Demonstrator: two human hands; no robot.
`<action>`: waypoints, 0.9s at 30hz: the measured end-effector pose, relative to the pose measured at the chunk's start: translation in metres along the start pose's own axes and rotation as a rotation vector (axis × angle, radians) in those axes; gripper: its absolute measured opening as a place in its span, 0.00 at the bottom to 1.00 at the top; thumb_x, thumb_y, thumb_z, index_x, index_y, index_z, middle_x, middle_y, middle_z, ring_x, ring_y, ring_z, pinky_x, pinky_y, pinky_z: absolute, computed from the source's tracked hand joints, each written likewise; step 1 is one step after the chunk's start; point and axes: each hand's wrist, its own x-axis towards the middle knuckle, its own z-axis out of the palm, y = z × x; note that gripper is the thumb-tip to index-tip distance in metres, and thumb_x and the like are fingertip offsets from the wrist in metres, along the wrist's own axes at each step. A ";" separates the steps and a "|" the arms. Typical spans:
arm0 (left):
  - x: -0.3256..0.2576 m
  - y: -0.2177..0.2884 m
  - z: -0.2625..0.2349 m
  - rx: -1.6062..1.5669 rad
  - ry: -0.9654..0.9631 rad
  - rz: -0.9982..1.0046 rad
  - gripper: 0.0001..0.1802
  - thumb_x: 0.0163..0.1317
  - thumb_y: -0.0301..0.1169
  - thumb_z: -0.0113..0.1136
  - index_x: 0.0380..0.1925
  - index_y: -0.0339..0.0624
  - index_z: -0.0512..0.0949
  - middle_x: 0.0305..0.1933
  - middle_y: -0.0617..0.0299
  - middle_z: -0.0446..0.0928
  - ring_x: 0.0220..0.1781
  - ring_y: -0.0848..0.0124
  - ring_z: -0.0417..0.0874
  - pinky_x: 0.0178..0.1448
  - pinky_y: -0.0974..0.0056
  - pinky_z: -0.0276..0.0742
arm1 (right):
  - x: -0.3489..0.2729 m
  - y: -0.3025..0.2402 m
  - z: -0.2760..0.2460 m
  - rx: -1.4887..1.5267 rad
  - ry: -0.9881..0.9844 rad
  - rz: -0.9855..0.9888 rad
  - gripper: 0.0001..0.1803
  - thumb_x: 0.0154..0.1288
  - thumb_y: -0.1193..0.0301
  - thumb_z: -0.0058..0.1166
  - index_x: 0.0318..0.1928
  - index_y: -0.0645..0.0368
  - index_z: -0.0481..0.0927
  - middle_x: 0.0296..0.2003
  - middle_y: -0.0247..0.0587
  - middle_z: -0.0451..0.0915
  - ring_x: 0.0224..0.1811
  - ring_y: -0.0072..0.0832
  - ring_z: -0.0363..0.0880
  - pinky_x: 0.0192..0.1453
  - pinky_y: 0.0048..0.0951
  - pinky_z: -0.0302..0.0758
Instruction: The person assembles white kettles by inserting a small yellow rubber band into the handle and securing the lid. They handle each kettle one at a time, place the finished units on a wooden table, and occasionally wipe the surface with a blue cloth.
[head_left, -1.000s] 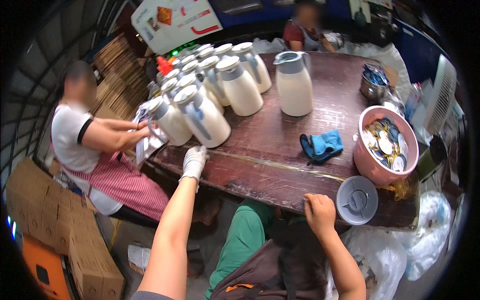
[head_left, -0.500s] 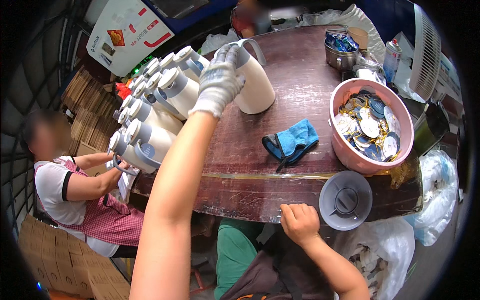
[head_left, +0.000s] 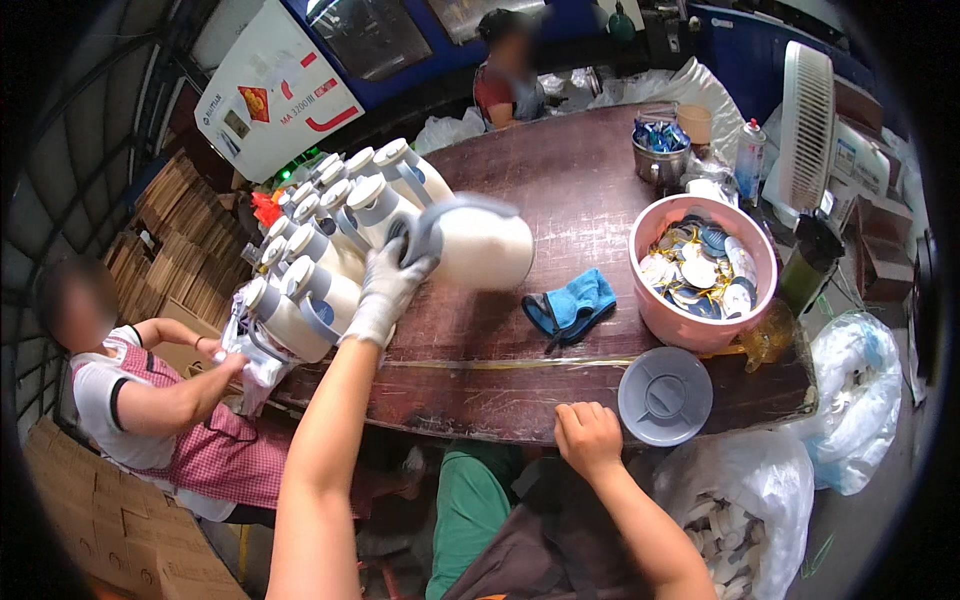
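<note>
Left hand [head_left: 385,290]: gloved, closed round the handle end of a white jug [head_left: 478,243], which it holds tipped on its side above the table [head_left: 480,370].
Right hand [head_left: 588,438]: bare, loosely curled with nothing in it, resting at the table's near edge beside a grey lid [head_left: 664,395].
Done, by appearance: a block of lidded jugs [head_left: 330,240] stands at the far left.
Left, by appearance: the held jug; the pink basin [head_left: 700,330] is full of small parts.
Nearby: blue cloth [head_left: 570,305]; a seated person [head_left: 150,400] handles the end jug.
</note>
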 end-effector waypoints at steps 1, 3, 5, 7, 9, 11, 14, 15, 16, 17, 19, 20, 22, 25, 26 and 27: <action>-0.019 -0.003 -0.012 0.074 0.081 0.043 0.29 0.48 0.44 0.72 0.46 0.34 0.81 0.50 0.42 0.74 0.52 0.55 0.76 0.56 0.59 0.74 | 0.000 0.001 -0.002 0.034 0.003 0.009 0.10 0.54 0.69 0.60 0.39 0.51 0.78 0.29 0.33 0.74 0.31 0.30 0.74 0.34 0.32 0.69; -0.061 -0.009 -0.047 0.168 0.154 0.011 0.28 0.47 0.45 0.73 0.42 0.34 0.82 0.46 0.46 0.72 0.51 0.55 0.75 0.56 0.59 0.72 | 0.003 -0.008 -0.013 0.292 0.023 0.212 0.12 0.58 0.69 0.59 0.43 0.53 0.78 0.32 0.35 0.76 0.34 0.30 0.76 0.36 0.30 0.70; -0.107 0.013 -0.076 0.041 0.060 0.114 0.25 0.48 0.45 0.73 0.37 0.35 0.81 0.45 0.53 0.72 0.50 0.57 0.74 0.57 0.60 0.70 | 0.000 -0.017 -0.034 0.694 0.051 0.602 0.13 0.63 0.68 0.57 0.48 0.55 0.77 0.36 0.37 0.78 0.38 0.30 0.79 0.39 0.27 0.72; -0.159 0.029 -0.091 -0.438 -0.155 0.096 0.24 0.44 0.44 0.75 0.31 0.36 0.80 0.44 0.57 0.74 0.52 0.61 0.74 0.59 0.59 0.70 | -0.021 -0.017 -0.043 1.255 -0.021 0.891 0.23 0.71 0.60 0.50 0.62 0.54 0.68 0.48 0.38 0.78 0.44 0.30 0.80 0.46 0.25 0.74; -0.193 0.021 -0.088 -0.387 -0.399 0.210 0.21 0.40 0.36 0.74 0.34 0.38 0.81 0.46 0.58 0.75 0.52 0.64 0.76 0.60 0.61 0.71 | -0.036 -0.038 -0.066 1.749 -0.264 1.098 0.28 0.73 0.51 0.44 0.67 0.52 0.63 0.54 0.37 0.76 0.49 0.32 0.79 0.53 0.31 0.73; -0.229 0.020 -0.039 -0.483 -0.574 -0.094 0.25 0.50 0.34 0.69 0.50 0.38 0.77 0.48 0.56 0.76 0.55 0.64 0.76 0.62 0.60 0.71 | -0.055 -0.067 -0.072 2.030 -0.550 1.204 0.32 0.73 0.46 0.39 0.68 0.51 0.62 0.58 0.37 0.75 0.54 0.32 0.76 0.59 0.35 0.70; -0.277 -0.008 0.036 -0.544 -0.669 -0.261 0.32 0.64 0.39 0.64 0.63 0.38 0.67 0.61 0.56 0.71 0.63 0.67 0.70 0.68 0.61 0.66 | -0.115 -0.092 -0.051 1.713 -0.647 1.379 0.33 0.73 0.44 0.36 0.66 0.54 0.67 0.62 0.39 0.73 0.61 0.30 0.73 0.65 0.37 0.66; -0.286 -0.004 0.043 -0.696 -0.692 -0.316 0.33 0.64 0.42 0.63 0.64 0.37 0.67 0.62 0.54 0.71 0.64 0.66 0.71 0.68 0.62 0.66 | -0.129 -0.091 -0.050 1.716 -0.530 1.346 0.30 0.74 0.47 0.37 0.64 0.54 0.70 0.61 0.39 0.74 0.61 0.28 0.72 0.66 0.35 0.65; -0.293 0.003 0.047 -0.849 -0.711 -0.373 0.34 0.64 0.44 0.63 0.64 0.36 0.66 0.63 0.53 0.71 0.64 0.65 0.71 0.68 0.62 0.66 | -0.138 -0.087 -0.050 1.686 -0.411 1.313 0.28 0.75 0.50 0.36 0.64 0.55 0.68 0.60 0.38 0.74 0.60 0.29 0.72 0.66 0.33 0.65; -0.297 0.018 0.047 -0.732 -0.767 -0.291 0.36 0.63 0.47 0.62 0.64 0.36 0.66 0.63 0.50 0.71 0.65 0.62 0.71 0.69 0.62 0.66 | -0.132 -0.090 -0.063 1.573 -0.382 1.306 0.27 0.76 0.53 0.37 0.66 0.57 0.65 0.61 0.39 0.72 0.62 0.29 0.70 0.67 0.33 0.64; -0.303 0.036 0.046 -0.270 -0.809 -0.014 0.39 0.61 0.51 0.62 0.64 0.35 0.66 0.63 0.45 0.70 0.66 0.55 0.71 0.69 0.61 0.65 | -0.123 -0.097 -0.089 1.287 -0.361 1.201 0.29 0.76 0.59 0.40 0.70 0.61 0.58 0.64 0.43 0.67 0.65 0.31 0.67 0.69 0.32 0.62; -0.300 0.053 0.043 -0.193 -0.800 -0.054 0.38 0.60 0.51 0.62 0.63 0.36 0.67 0.62 0.45 0.71 0.65 0.53 0.73 0.68 0.60 0.67 | -0.123 -0.100 -0.098 1.112 -0.367 1.104 0.31 0.75 0.63 0.42 0.71 0.64 0.53 0.65 0.45 0.65 0.67 0.32 0.64 0.70 0.32 0.60; -0.302 0.050 0.047 -0.359 -0.688 -0.045 0.33 0.62 0.44 0.61 0.62 0.37 0.67 0.61 0.47 0.73 0.63 0.54 0.75 0.66 0.61 0.69 | -0.099 -0.114 -0.138 1.227 -0.398 1.001 0.48 0.63 0.63 0.60 0.73 0.65 0.44 0.68 0.54 0.59 0.69 0.39 0.62 0.66 0.36 0.67; -0.294 0.076 0.035 -0.755 -0.849 -0.314 0.29 0.63 0.35 0.59 0.63 0.39 0.67 0.55 0.52 0.74 0.57 0.59 0.76 0.65 0.64 0.68 | -0.106 -0.110 -0.169 1.131 -0.474 0.896 0.55 0.60 0.62 0.64 0.74 0.63 0.38 0.71 0.57 0.52 0.72 0.42 0.58 0.66 0.42 0.68; -0.297 0.073 0.039 -0.891 -0.866 -0.373 0.30 0.62 0.37 0.60 0.63 0.41 0.66 0.55 0.52 0.74 0.57 0.59 0.75 0.66 0.64 0.66 | -0.109 -0.110 -0.171 1.107 -0.460 0.889 0.55 0.60 0.62 0.64 0.74 0.63 0.39 0.71 0.57 0.52 0.72 0.42 0.58 0.66 0.42 0.68; -0.298 0.072 0.042 -0.793 -0.856 -0.200 0.31 0.62 0.39 0.60 0.63 0.41 0.66 0.57 0.51 0.73 0.58 0.57 0.75 0.67 0.63 0.66 | -0.113 -0.110 -0.174 1.082 -0.448 0.882 0.55 0.60 0.62 0.64 0.74 0.63 0.39 0.71 0.57 0.52 0.72 0.43 0.58 0.66 0.41 0.68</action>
